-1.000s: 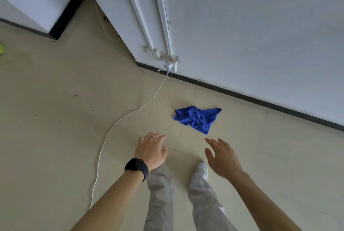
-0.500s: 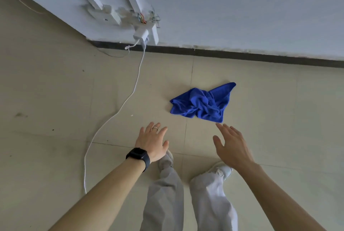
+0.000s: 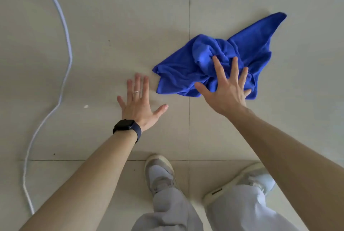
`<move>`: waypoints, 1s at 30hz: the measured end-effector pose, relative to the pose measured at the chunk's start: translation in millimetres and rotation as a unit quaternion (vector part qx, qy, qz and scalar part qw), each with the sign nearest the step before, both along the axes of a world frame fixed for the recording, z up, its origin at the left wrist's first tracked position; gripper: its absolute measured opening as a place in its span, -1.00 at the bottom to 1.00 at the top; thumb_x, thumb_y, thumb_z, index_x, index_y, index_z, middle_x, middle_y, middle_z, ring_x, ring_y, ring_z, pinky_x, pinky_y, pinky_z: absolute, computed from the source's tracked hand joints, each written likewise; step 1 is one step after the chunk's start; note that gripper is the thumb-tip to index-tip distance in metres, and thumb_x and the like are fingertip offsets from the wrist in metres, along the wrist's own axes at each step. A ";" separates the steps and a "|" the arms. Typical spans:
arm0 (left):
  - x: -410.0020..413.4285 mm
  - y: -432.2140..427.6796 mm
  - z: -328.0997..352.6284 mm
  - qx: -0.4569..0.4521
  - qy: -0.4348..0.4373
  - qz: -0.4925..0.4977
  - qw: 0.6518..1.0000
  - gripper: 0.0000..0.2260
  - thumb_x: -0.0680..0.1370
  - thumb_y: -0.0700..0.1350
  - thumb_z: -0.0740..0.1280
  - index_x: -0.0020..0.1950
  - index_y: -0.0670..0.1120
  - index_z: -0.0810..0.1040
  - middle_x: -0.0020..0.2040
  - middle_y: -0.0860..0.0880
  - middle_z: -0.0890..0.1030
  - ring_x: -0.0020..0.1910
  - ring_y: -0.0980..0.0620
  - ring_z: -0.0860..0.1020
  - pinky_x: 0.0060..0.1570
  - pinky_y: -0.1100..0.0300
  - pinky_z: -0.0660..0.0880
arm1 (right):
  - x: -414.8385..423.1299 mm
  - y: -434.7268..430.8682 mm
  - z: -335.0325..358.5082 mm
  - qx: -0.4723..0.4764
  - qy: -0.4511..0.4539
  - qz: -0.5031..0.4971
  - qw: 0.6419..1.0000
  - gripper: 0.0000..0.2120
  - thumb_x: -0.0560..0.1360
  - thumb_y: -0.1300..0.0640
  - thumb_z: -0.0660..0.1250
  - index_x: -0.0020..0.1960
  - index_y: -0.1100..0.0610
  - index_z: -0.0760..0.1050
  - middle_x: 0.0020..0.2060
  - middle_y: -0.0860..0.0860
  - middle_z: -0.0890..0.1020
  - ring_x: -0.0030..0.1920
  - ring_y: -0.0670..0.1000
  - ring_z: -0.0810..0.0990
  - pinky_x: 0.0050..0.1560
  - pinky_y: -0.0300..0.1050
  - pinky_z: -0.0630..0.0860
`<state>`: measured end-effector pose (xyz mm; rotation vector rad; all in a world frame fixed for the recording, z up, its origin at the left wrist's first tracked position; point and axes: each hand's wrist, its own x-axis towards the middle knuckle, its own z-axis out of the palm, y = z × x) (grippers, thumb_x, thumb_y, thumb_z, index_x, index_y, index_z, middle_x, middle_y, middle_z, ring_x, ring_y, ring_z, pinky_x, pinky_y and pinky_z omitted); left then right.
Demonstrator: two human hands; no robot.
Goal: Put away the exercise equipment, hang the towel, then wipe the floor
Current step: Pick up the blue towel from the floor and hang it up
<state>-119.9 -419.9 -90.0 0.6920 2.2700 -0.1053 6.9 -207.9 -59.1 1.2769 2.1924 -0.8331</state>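
Cloth: the blue cloth (image 3: 186, 70) lies crumpled on the tiled floor (image 3: 111, 16), with one corner trailing away from the person.
Right hand: the right hand (image 3: 226, 93) is over the cloth's near side. Its fingers are straight and spread and it grasps nothing. Whether the fingertips touch the fabric cannot be told.
Left hand: the left hand (image 3: 138, 106) is just beside the cloth's left edge and apart from it. It is flat, spread and empty.
Step, as judged: a reach for the cloth, to lift it or to start wiping.
Risk, bunching: a flat palm pressed on the heaped folds likely drags a lump, so little fabric meets the tile and the trailing corner flaps loose.
Risk, partial pickup: closing on one top fold alone may lift a single layer and leave the rest hanging and dragging.
Risk, cable: the white cable (image 3: 68, 48) runs well to the cloth's left, where a wide leftward stroke or the left hand could snag it.
Risk, balance: the shoes (image 3: 160, 173) stand near the cloth on the person's side. If the cloth slips under a leaning palm, the person's weight pitches forward.
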 end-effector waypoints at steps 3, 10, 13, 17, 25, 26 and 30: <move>8.0 -12.1 -16.5 0.020 0.011 0.009 1.000 0.07 0.39 0.47 0.27 0.58 0.08 -0.35 0.56 0.06 -0.43 0.57 -0.08 -0.33 0.36 -0.46 0.01 | 3.7 -12.6 -25.4 0.082 0.010 0.001 0.997 -0.33 0.49 -0.31 0.30 0.50 -0.30 0.08 0.59 0.02 -0.09 0.55 0.32 -0.14 0.30 0.54 0.21; -7.6 7.1 15.8 -0.078 -0.040 -0.033 0.996 -0.16 0.53 0.09 0.39 0.62 0.03 -0.10 0.63 -0.03 -0.17 0.59 -0.15 -0.01 0.42 -0.25 0.20 | 24.3 -10.4 8.3 0.007 -0.049 0.037 0.998 -0.51 0.51 0.18 0.22 0.42 -0.04 0.26 0.27 0.14 0.35 0.09 0.29 0.44 -0.10 0.07 0.36; -10.3 27.6 80.0 -0.130 -0.094 -0.072 0.984 -0.53 0.56 0.01 0.29 0.46 -0.01 0.34 0.43 -0.11 0.42 0.34 -0.20 0.44 0.20 -0.05 0.45 | 62.9 -22.7 65.3 -0.081 -0.069 -0.011 0.994 -0.59 0.50 0.19 0.21 0.34 0.03 0.34 0.10 0.15 0.44 -0.09 0.22 0.45 -0.10 -0.04 0.33; 15.1 47.2 198.5 -0.118 -0.092 -0.130 0.980 -0.64 0.60 0.00 0.24 0.37 -0.05 0.41 0.29 -0.12 0.52 0.21 -0.19 0.51 -0.01 0.04 0.41 | 100.5 -32.7 184.0 -0.129 -0.062 -0.089 0.986 -0.67 0.49 0.20 0.22 0.23 0.01 0.40 0.00 0.09 0.47 -0.16 0.10 0.47 -0.14 -0.09 0.36; 71.2 76.4 488.9 -0.043 -0.168 -0.042 0.984 -0.50 0.60 0.03 0.23 0.54 0.02 0.26 0.40 -0.10 0.46 0.30 -0.15 0.47 0.19 0.01 0.45 | 144.8 14.9 498.3 -0.146 0.007 -0.138 0.980 -0.77 0.45 0.14 0.33 0.03 -0.13 0.46 -0.13 -0.03 0.61 -0.13 -0.01 0.57 -0.24 -0.20 0.38; 76.1 82.8 527.5 -0.009 -0.166 -0.045 0.985 -0.50 0.59 0.03 0.24 0.53 0.04 0.26 0.40 -0.08 0.46 0.30 -0.14 0.47 0.18 0.02 0.45 | 149.6 21.7 540.0 -0.133 0.023 -0.141 0.981 -0.79 0.45 0.16 0.35 -0.01 -0.12 0.46 -0.17 -0.05 0.60 -0.17 -0.03 0.57 -0.25 -0.21 0.38; 100.2 101.0 667.8 0.149 -0.141 -0.074 0.976 -0.54 0.57 0.08 0.27 0.47 0.17 0.34 0.37 0.02 0.48 0.29 -0.04 0.48 0.12 0.08 0.48 | 169.8 35.9 683.9 -0.069 0.104 -0.186 0.975 -0.81 0.48 0.17 0.37 -0.05 -0.12 0.47 -0.24 -0.09 0.60 -0.23 -0.02 0.57 -0.26 -0.16 0.47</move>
